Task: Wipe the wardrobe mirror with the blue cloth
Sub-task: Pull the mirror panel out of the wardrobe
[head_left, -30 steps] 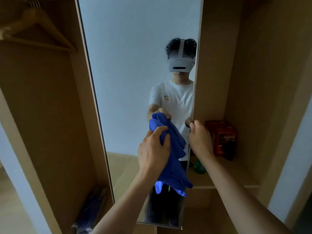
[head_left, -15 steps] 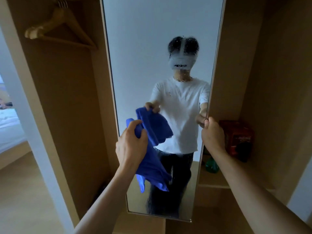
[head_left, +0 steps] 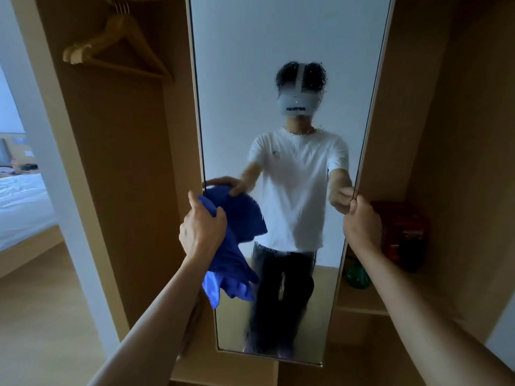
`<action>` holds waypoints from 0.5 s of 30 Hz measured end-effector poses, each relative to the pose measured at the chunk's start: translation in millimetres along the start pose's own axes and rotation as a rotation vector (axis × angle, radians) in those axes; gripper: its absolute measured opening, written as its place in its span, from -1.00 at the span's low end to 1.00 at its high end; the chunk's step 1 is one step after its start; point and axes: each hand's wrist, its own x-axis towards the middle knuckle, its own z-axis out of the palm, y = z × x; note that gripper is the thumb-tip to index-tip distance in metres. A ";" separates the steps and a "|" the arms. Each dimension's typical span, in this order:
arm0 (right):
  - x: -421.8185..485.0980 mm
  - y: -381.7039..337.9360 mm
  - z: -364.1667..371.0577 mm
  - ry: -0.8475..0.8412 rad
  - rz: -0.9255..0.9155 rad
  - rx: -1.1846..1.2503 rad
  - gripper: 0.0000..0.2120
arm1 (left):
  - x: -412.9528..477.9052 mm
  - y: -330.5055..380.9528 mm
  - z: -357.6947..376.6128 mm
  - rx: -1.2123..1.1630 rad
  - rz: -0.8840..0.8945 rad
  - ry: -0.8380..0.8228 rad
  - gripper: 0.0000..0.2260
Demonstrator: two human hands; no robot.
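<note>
Blue cloth [head_left: 239,254] bunched in left hand [head_left: 202,231], fingers curled round it, at left edge of wardrobe mirror [head_left: 267,45], tail hanging down. Right hand [head_left: 362,222] gripping right edge. Rest of mirror lying rightward and upward of cloth, long axis vertical.

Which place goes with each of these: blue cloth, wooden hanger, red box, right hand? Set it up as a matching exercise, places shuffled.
Things:
1. blue cloth
2. wooden hanger
3. red box
4. right hand

Places:
A. on the shelf right of the wardrobe mirror
B. gripping the wardrobe mirror's right edge
C. held in the left hand, near the wardrobe mirror's left edge
D. hanging at upper left

Pairs: 1-C, 2-D, 3-A, 4-B
</note>
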 end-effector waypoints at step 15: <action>17.7 5.5 9.4 -0.026 0.001 -0.067 -0.70 | 34.7 -1.4 25.0 -0.025 0.031 -0.101 -0.34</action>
